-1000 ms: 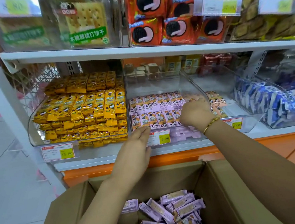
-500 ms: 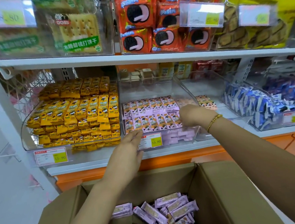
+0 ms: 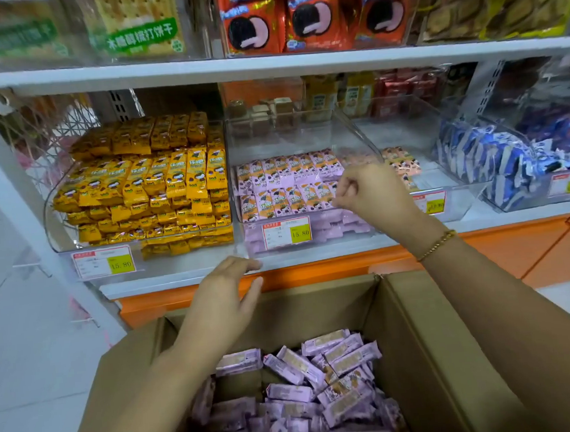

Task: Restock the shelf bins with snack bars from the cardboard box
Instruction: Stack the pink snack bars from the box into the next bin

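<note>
An open cardboard box [image 3: 418, 324] sits below me, holding several loose lilac snack bars [image 3: 310, 384]. On the shelf ahead, a clear middle bin [image 3: 287, 137] holds two rows of the same lilac bars [image 3: 284, 178] towards its front, and its back half is bare. My right hand [image 3: 370, 192] hovers at the bin's front right corner with fingers curled; I see nothing in it. My left hand [image 3: 228, 298] is lower, fingers straight, between the shelf's front edge and the box's far wall.
A bin packed with yellow bars [image 3: 144, 179] stands left of the middle bin. To the right stand a nearly bare bin [image 3: 402, 165] and a bin of blue packs [image 3: 497, 161]. A price tag [image 3: 286, 232] hangs on the middle bin's front. An upper shelf [image 3: 265, 65] runs overhead.
My right hand has pulled back out of the middle bin to its front right corner. My left hand has dropped from the price tag down towards the box.
</note>
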The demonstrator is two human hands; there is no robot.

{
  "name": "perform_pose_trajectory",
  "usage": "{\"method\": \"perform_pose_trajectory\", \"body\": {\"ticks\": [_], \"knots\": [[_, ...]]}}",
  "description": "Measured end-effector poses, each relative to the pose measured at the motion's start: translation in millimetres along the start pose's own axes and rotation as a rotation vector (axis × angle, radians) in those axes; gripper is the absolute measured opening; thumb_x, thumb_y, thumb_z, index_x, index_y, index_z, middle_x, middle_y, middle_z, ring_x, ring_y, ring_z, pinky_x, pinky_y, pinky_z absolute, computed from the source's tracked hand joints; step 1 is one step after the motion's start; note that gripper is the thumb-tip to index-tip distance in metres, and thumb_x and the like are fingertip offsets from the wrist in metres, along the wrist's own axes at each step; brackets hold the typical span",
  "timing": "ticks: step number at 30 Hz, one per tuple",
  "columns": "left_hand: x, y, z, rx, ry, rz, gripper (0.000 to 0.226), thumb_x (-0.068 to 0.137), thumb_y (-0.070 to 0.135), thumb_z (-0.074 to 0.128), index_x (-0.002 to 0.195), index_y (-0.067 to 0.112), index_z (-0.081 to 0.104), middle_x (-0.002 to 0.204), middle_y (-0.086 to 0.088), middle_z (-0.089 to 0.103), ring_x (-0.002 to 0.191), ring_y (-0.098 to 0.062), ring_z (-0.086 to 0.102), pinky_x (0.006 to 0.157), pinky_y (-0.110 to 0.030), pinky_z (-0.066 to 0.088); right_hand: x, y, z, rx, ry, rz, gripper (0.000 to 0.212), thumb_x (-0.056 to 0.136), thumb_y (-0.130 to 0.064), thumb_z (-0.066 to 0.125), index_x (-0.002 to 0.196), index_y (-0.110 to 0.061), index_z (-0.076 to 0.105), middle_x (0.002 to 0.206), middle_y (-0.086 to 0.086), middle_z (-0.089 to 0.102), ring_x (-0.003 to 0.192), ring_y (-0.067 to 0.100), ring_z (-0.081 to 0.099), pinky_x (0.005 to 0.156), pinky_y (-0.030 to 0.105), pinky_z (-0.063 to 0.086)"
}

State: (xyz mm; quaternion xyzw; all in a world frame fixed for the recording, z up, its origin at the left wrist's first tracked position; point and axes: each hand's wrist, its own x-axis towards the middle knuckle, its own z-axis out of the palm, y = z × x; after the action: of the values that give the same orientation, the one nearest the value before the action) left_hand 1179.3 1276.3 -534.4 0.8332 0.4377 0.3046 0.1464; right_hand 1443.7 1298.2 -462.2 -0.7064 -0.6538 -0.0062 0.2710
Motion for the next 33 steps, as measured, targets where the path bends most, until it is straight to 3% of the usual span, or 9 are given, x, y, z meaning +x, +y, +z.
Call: {"method": "perform_pose_trajectory", "body": {"ticks": [3, 6, 12, 17, 20, 22, 25, 28, 33], "knots": [[-19, -15, -3, 0.023, -0.119, -0.111, 0.013, 0.088, 0.026, 0.06, 0.075, 0.025, 0.059, 0.073, 0.007, 0.064, 0.07, -0.012, 0.061, 0.063, -0.024, 0.042, -49, -16, 17, 0.154, -0.098, -0.073, 0.018, 0.076, -0.022, 0.077, 0.071, -0.019, 0.06, 0.056, -0.015, 0.048, 0.057, 0.002, 0.046, 0.055, 0.022, 0.035], [-41, -31, -2, 0.105, -0.235, -0.206, 0.018, 0.089, 0.028, 0.061, 0.072, 0.025, 0.057, 0.063, 0.008, 0.06, 0.058, -0.007, 0.053, 0.053, -0.023, 0.031, -85, -11, 65, 0.107, -0.389, -0.06, 0.017, 0.08, -0.03, 0.075, 0.075, -0.018, 0.064, 0.065, -0.009, 0.056, 0.065, 0.007, 0.052, 0.061, 0.026, 0.041], [-95, -68, 5, 0.178, -0.344, -0.347, 0.012, 0.088, 0.021, 0.06, 0.094, 0.013, 0.068, 0.094, -0.007, 0.069, 0.089, -0.024, 0.063, 0.074, -0.032, 0.044, -143, 67, 185, -0.005, -0.81, 0.242, 0.032, 0.084, -0.016, 0.071, 0.115, -0.008, 0.064, 0.113, 0.008, 0.063, 0.107, 0.024, 0.059, 0.091, 0.028, 0.046], [-130, -85, -1, 0.323, -0.491, -0.304, 0.024, 0.091, 0.021, 0.051, 0.105, 0.008, 0.065, 0.103, -0.013, 0.063, 0.093, -0.03, 0.062, 0.072, -0.03, 0.043, -196, 101, 235, -0.093, -1.063, 0.142, 0.053, 0.082, -0.007, 0.066, 0.132, -0.016, 0.052, 0.134, 0.006, 0.053, 0.119, 0.024, 0.052, 0.082, 0.021, 0.04], [-145, -92, -5, 0.393, -0.507, -0.202, 0.021, 0.066, 0.016, 0.078, 0.083, 0.014, 0.067, 0.081, -0.007, 0.062, 0.063, -0.023, 0.064, 0.051, -0.02, 0.035, -211, 111, 248, -0.261, -1.078, -0.07, 0.068, 0.078, -0.012, 0.067, 0.142, -0.022, 0.043, 0.142, 0.003, 0.041, 0.132, 0.023, 0.037, 0.108, 0.025, 0.024], [-149, -98, -4, 0.443, -0.51, -0.166, 0.038, 0.049, 0.01, 0.09, 0.079, 0.017, 0.067, 0.075, -0.003, 0.062, 0.056, -0.016, 0.062, 0.047, -0.019, 0.036, -216, 115, 255, -0.362, -1.063, -0.163, 0.061, 0.08, -0.016, 0.065, 0.137, -0.017, 0.046, 0.138, 0.004, 0.043, 0.13, 0.026, 0.034, 0.11, 0.031, 0.021], [-143, -98, -7, 0.374, -0.51, -0.212, 0.03, 0.066, 0.006, 0.081, 0.093, 0.011, 0.069, 0.088, -0.009, 0.065, 0.079, -0.027, 0.066, 0.064, -0.025, 0.05, -218, 114, 261, -0.43, -1.054, -0.208, 0.047, 0.08, -0.019, 0.064, 0.125, -0.016, 0.052, 0.13, 0.005, 0.049, 0.125, 0.027, 0.038, 0.108, 0.033, 0.027], [-136, -93, -5, 0.318, -0.466, -0.355, 0.027, 0.087, 0.016, 0.062, 0.114, 0.013, 0.063, 0.11, -0.008, 0.061, 0.102, -0.025, 0.059, 0.078, -0.028, 0.043, -207, 101, 248, -0.409, -1.108, -0.22, 0.058, 0.073, -0.028, 0.075, 0.125, -0.016, 0.052, 0.124, 0.004, 0.051, 0.119, 0.024, 0.043, 0.102, 0.031, 0.029], [-112, -75, 3, -0.085, -0.431, -0.548, 0.008, 0.085, 0.018, 0.068, 0.092, 0.02, 0.071, 0.09, 0.008, 0.07, 0.086, -0.004, 0.064, 0.07, -0.01, 0.042, -181, 60, 196, -0.072, -0.937, -0.255, 0.06, 0.072, -0.011, 0.07, 0.129, -0.022, 0.052, 0.127, 0.001, 0.044, 0.112, 0.013, 0.04, 0.081, 0.024, 0.033]]}}
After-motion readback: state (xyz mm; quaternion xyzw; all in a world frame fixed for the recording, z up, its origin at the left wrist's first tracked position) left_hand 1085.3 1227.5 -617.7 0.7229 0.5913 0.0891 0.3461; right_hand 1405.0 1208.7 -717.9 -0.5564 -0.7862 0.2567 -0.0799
